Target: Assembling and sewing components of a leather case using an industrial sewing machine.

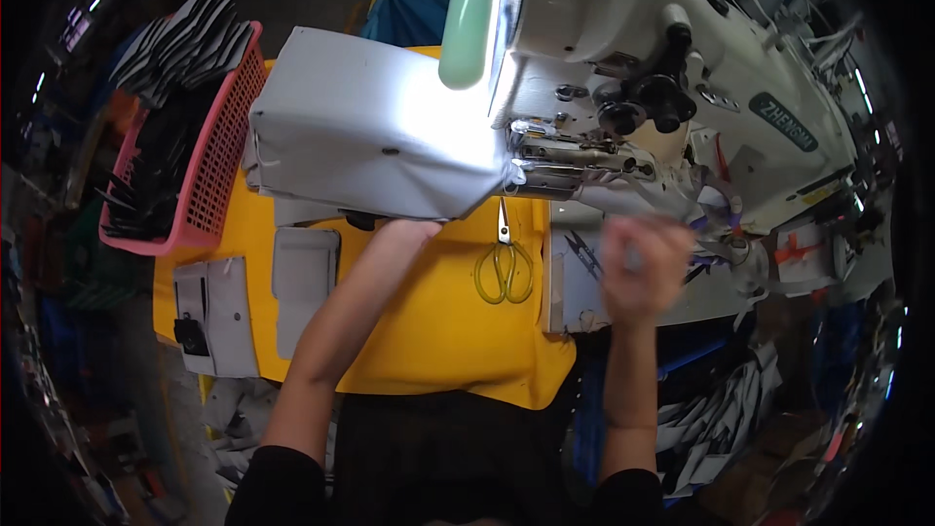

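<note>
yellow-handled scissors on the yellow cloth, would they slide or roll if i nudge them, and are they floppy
The scissors lie flat and closed, so they would probably slide rather than roll. Metal blades suggest a stiff tool, fairly heavy for its size. The yellow cloth beneath may grip and bunch slightly when they are pushed.

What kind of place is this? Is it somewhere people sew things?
Most likely a sewing workshop. A big white sewing machine fills the table, yellow-handled scissors lie on the yellow cloth, and a pink basket holds stacks of dark cut pieces.
</note>
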Demonstrator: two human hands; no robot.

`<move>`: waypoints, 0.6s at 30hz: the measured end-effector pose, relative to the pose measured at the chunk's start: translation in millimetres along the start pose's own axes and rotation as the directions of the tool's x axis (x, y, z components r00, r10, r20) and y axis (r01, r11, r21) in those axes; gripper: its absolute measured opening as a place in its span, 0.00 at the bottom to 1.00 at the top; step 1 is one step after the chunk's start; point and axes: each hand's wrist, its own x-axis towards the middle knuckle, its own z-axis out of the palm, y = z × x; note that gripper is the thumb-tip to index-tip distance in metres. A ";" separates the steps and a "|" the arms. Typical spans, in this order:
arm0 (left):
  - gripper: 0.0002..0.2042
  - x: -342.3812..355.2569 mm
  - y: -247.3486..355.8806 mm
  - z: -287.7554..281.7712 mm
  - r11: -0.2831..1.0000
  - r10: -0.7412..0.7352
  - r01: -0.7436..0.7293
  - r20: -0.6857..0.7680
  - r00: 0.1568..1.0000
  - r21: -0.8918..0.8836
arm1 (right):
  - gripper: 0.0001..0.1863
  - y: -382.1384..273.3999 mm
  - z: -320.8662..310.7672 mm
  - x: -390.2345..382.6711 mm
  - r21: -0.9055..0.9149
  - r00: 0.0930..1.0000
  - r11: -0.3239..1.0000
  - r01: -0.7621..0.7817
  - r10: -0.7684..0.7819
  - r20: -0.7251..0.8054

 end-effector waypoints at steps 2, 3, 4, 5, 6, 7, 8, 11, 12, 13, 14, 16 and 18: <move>0.28 -3.9 -7.9 8.9 0.997 -0.014 0.017 -0.045 0.999 0.069 | 0.11 32.4 -51.8 7.8 -0.106 0.973 0.988 0.114 -0.132 -0.187; 0.28 -7.1 -9.3 11.5 0.995 -0.010 0.017 -0.072 0.997 0.102 | 0.10 53.6 -80.3 12.4 -0.169 0.945 0.984 0.049 -0.100 -0.311; 0.29 -8.0 -13.6 13.6 0.990 -0.006 0.020 -0.098 0.995 0.142 | 0.08 82.9 -114.6 16.9 -0.359 0.913 0.933 -0.032 -0.118 -0.390; 0.29 -7.1 -21.1 12.5 0.993 -0.023 0.033 -0.084 0.996 0.116 | 0.07 99.2 -145.5 38.8 -0.368 0.846 0.914 -0.170 -0.056 -0.530; 0.28 -4.5 -25.7 -3.4 0.911 0.201 -0.153 -0.090 0.975 0.384 | 0.11 133.0 -177.4 61.9 -0.518 0.843 0.831 -0.204 -0.119 -0.524; 0.27 -0.8 -30.0 -22.7 0.723 0.410 -0.299 -0.039 0.911 0.623 | 0.14 168.0 -207.0 86.4 -0.574 0.894 0.781 -0.246 -0.046 -0.445; 0.26 1.8 -34.7 -41.8 0.451 0.579 -0.384 0.063 0.813 0.806 | 0.17 212.7 -235.3 105.7 -0.632 0.930 0.724 -0.276 0.036 -0.366; 0.23 -7.4 -37.7 -65.0 0.193 0.636 -0.485 0.267 0.724 0.853 | 0.25 322.4 -293.3 130.4 -0.419 0.885 0.783 -0.460 0.367 -0.287; 0.21 -16.3 -34.6 -70.8 0.237 0.598 -0.554 0.329 0.730 0.798 | 0.26 338.6 -295.3 132.7 -0.172 0.772 0.756 -0.631 0.593 -0.229; 0.20 -24.7 -32.1 -74.8 0.283 0.561 -0.615 0.394 0.728 0.736 | 0.28 353.5 -297.5 132.1 0.062 0.626 0.633 -0.771 0.773 -0.105; 0.18 -32.3 -31.3 -75.5 0.331 0.526 -0.668 0.457 0.717 0.666 | 0.29 369.3 -299.9 130.6 0.259 0.461 0.430 -0.865 0.884 0.070; 0.17 -38.8 -32.7 -63.1 0.436 0.533 -0.677 0.436 0.725 0.593 | 0.27 400.3 -319.5 74.3 0.064 0.747 0.752 -0.657 0.660 -0.087; 0.15 -40.4 -29.3 -48.6 0.604 0.531 -0.677 0.422 0.735 0.420 | 0.25 419.6 -313.1 -27.3 -0.122 0.853 0.844 -0.522 0.514 -0.093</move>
